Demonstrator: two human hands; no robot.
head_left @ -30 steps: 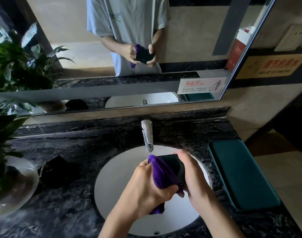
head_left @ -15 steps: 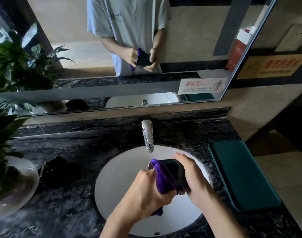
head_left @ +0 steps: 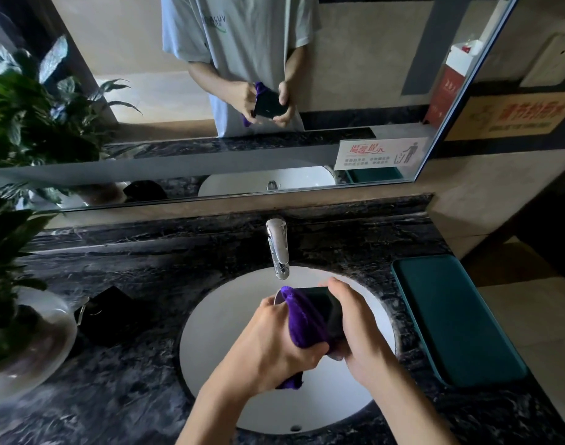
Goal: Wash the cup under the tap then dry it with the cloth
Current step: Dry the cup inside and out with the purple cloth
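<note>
Off to the left a potted plant (head_left: 14, 130) leans over the dark marble counter (head_left: 140, 364); nothing doing there. In to the white sink (head_left: 223, 319), where the left hand (head_left: 271, 351) has its fingers curled tight round the purple cloth (head_left: 302, 322), pressing it against the dark cup (head_left: 324, 308). The cup sits over the basin, just below the tap (head_left: 278, 248), which shows no running water, so this looks like the drying stage. The right hand (head_left: 355, 329) wraps the cup's far side, fingers clamped. A rigid, probably smooth cup, likely slick while damp; best held round the body while the soft cloth works the wall and rim. Far right, a green mat (head_left: 454, 316) lies flat.
</note>
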